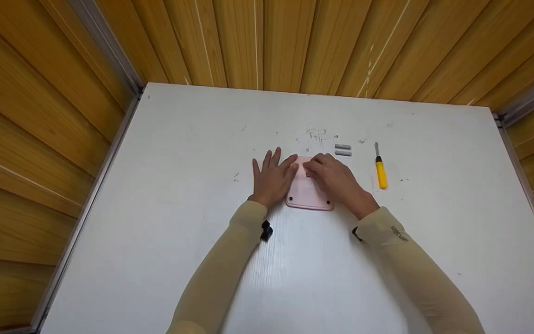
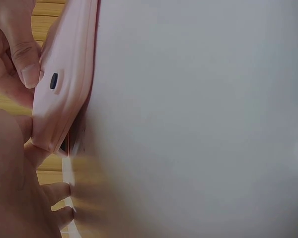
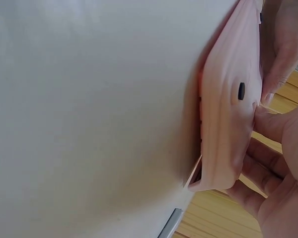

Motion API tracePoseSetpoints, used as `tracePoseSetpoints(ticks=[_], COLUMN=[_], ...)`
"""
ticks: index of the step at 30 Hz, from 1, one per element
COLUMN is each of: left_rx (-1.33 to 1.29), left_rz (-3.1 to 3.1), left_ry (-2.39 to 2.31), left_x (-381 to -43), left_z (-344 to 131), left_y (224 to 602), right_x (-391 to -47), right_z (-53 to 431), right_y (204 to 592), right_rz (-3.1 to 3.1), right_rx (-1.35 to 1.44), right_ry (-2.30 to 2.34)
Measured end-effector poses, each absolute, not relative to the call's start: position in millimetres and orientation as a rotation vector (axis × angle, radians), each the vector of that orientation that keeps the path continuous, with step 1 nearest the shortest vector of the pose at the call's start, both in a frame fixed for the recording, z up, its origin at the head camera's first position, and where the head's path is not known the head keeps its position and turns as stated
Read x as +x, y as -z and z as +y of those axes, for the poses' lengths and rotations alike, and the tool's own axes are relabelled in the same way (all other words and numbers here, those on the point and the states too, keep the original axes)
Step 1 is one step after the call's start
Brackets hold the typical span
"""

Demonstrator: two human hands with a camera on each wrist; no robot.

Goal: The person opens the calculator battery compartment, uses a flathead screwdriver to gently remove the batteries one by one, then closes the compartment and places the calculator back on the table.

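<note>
A pink calculator-like device lies face down on the white table, its back with small black feet turned up. My left hand rests along its left edge, fingers spread and fairly straight, thumb and forefinger touching it near the far corner. Across the far right part, my right hand has curled fingers, the thumb against the back and other fingers at the edge. In the right wrist view, that thumb touches the device beside a black foot. What lies under the right fingers is hidden.
Two grey batteries lie side by side beyond the right hand. A screwdriver with a yellow handle lies to the right. Dark marks spot the white table, and wood-plank walls stand around it.
</note>
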State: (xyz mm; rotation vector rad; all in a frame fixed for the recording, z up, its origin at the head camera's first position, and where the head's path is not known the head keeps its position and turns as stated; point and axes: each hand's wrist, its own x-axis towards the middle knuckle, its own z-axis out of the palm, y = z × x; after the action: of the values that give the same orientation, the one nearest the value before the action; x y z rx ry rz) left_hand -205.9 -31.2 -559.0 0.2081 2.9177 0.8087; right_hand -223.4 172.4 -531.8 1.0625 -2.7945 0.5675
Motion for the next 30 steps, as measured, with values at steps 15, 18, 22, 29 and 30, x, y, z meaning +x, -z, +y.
tracePoseSetpoints(ticks=[15,18,22,29,30], left_rx=[0.204,0.207,0.202,0.192,0.188], left_rz=[2.9,2.91,2.933,2.95,2.952], left_ry=[-0.832,-0.841,-0.856,-0.896,-0.902], left_x=[-206.4,-205.4,-204.3,-205.0,-205.3], left_z=[-31.1,-31.1,-31.0,-30.8,-31.1], left_y=[559.2,559.5,559.3,561.9,562.4], right_x=[-219.9,-219.5,-220.0,-218.1,-217.5], right_z=[174.1,174.0,173.7,177.6,178.5], right_y=[537.0,536.0,534.9,531.6,530.9], right_rz=[-2.793,-2.79,-2.778,-2.84,-2.85], right_rx=[0.99,0.992,0.99,0.931,0.919], right_ry=[-0.676,-0.685,-0.686,-0.603,-0.592])
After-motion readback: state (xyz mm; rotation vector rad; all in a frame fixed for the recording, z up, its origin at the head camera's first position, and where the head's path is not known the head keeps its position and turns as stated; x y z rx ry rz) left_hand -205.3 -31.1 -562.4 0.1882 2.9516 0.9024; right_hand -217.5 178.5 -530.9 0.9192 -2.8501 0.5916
